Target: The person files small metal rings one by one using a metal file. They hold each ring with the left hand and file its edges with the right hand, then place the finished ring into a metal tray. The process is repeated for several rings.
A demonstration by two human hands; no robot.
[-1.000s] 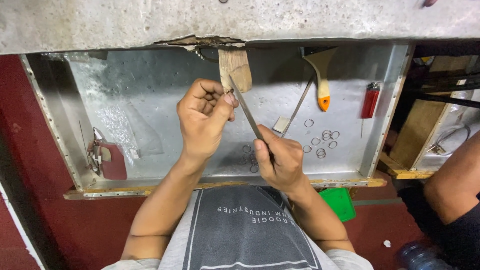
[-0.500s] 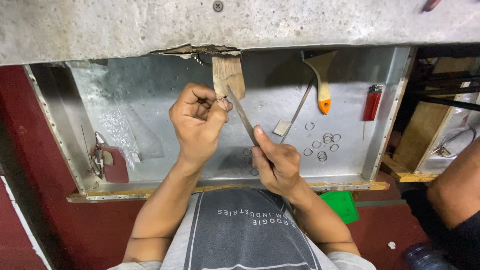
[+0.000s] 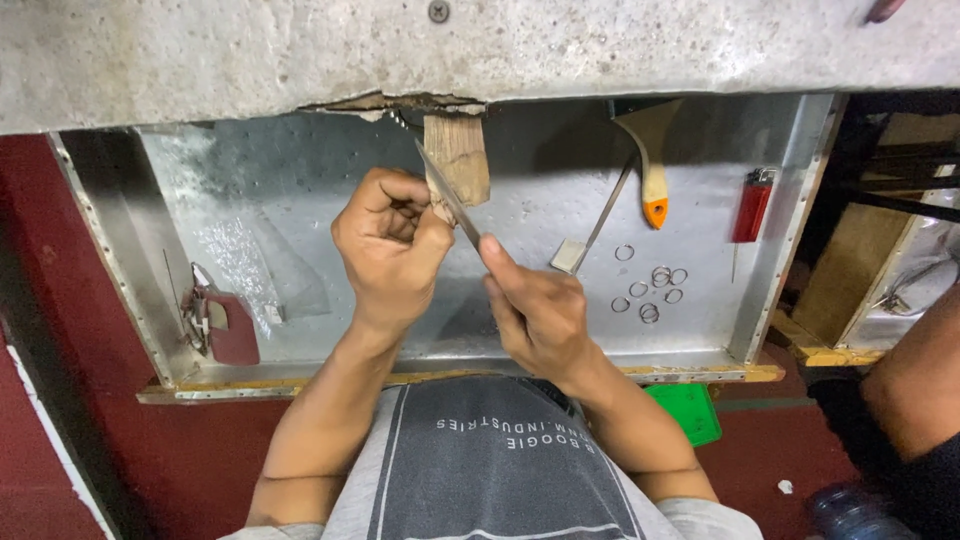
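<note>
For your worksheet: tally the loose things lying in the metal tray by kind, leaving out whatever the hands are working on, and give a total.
Small metal rings: 7, some overlapping, so roughly
Red lighter: 1
Brush with orange-tipped handle: 1
Thin flat-ended metal tool: 1
Dark red pouch: 1
Total: 11

Rough grey concrete slab (image 3: 200,60) across the top, cracked along its lower edge, one screw (image 3: 438,11) sunk in it. Below that, a shallow sheet-metal tray (image 3: 780,260) with riveted rims, dull and scuffed, lit flat and even. Dark red floor (image 3: 180,460) all around, a pale strip (image 3: 60,450) running along the left. Wooden frame (image 3: 850,270) off to the right, with black bars (image 3: 900,160) above it. Green scrap (image 3: 690,410) down on the floor near the tray's front edge.
</note>
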